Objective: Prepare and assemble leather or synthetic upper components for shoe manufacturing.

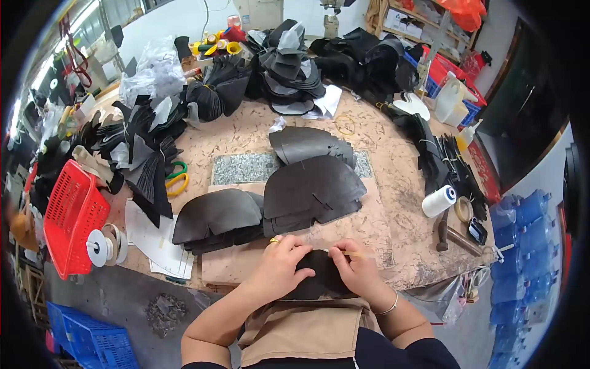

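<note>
A dark, curved leather piece (322,280) lies at the table's near edge, against my apron. My left hand (279,267) grips its left side, thumb on top and fingers along the far edge. With pinched fingers, my right hand (357,270) holds a thin pale stick-like tool (357,254) over the piece's right side; its tip is hidden. Just beyond my hands rest a left stack of black leather pieces (218,212), a larger middle stack (313,187) and a farther one (310,144), partly on a speckled stone slab (243,167).
Bundles of black pieces (286,71) line the far side. Scissors (177,179), paper sheets (160,243) and a red basket (77,218) are left. A thread cone (439,201), hammer (458,238) and tape roll (464,210) stand right. Blue water bottles (522,264) flank the table.
</note>
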{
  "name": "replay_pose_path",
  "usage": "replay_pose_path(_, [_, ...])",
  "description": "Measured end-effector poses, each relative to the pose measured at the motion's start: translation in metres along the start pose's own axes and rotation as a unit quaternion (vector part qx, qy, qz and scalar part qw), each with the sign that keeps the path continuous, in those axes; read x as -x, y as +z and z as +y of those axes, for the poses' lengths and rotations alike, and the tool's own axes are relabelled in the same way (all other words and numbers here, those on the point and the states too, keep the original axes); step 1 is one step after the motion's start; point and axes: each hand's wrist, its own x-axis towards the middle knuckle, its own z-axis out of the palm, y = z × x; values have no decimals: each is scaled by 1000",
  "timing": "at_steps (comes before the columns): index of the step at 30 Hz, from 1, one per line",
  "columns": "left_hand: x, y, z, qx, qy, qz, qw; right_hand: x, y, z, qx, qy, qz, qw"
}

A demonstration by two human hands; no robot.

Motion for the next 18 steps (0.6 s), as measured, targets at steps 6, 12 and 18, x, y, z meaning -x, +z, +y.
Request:
replay_pose_path(6, [0, 1, -3, 9, 5, 3, 1000, -1, -2, -4, 3, -28, 2, 1000])
replay_pose_path(12, [1, 2, -4, 10, 2, 12, 1000, 5, -5, 0, -30, 3, -29, 999])
replay_pose_path(18, [-1, 2, 0, 8, 5, 16, 1000, 7, -15, 8, -166, 4, 76, 983])
